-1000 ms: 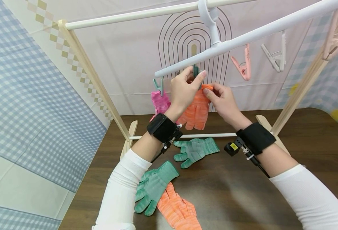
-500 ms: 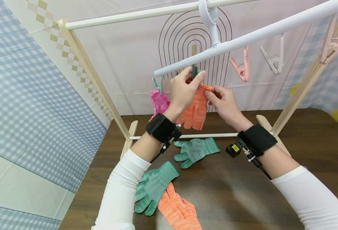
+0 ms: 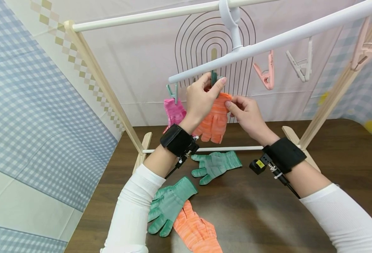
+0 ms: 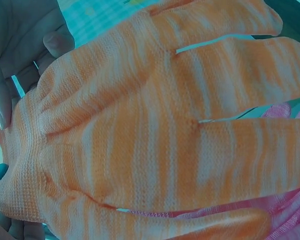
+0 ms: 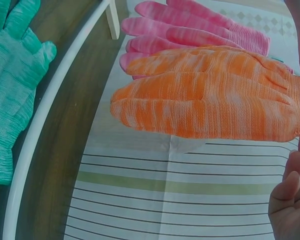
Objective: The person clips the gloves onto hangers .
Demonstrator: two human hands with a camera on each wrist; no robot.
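Note:
An orange glove (image 3: 214,119) (image 4: 155,135) (image 5: 210,105) hangs fingers down under the white hanger bar (image 3: 268,38). My left hand (image 3: 203,95) is raised to the bar and pinches the teal clothespin (image 3: 214,78) at the glove's cuff. My right hand (image 3: 246,112) (image 5: 290,200) is just right of the cuff, with its thumb and forefinger pinching the cuff's edge. A pink glove (image 3: 174,112) (image 5: 200,27) hangs beside it from another teal clothespin (image 3: 173,93).
Pink (image 3: 268,75), white (image 3: 299,65) and pink (image 3: 363,52) clothespins hang unused further right on the bar. Two green gloves (image 3: 215,165) (image 3: 170,203) and an orange glove (image 3: 196,230) lie on the dark table (image 3: 331,154). The wooden rack's legs (image 3: 110,91) stand on either side.
The right hand has slid slightly down and back along the cuff's edge. The left hand stays on the teal clothespin. The hanging orange glove has shifted a little.

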